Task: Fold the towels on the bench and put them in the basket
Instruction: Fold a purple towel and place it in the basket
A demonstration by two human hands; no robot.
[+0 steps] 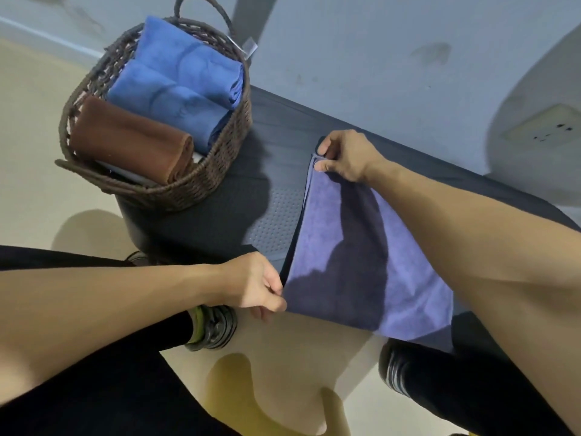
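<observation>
Pinching the purple towel (361, 256) by two corners, left hand (251, 284) near and right hand (345, 155) far, the person is mid-fold on the bench (220, 221) beside the wicker basket (188, 184), and likely must next fold it smaller.

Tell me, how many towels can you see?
4: two blue towels and a brown towel in the basket, one purple towel on the bench. More may hide underneath.
</observation>
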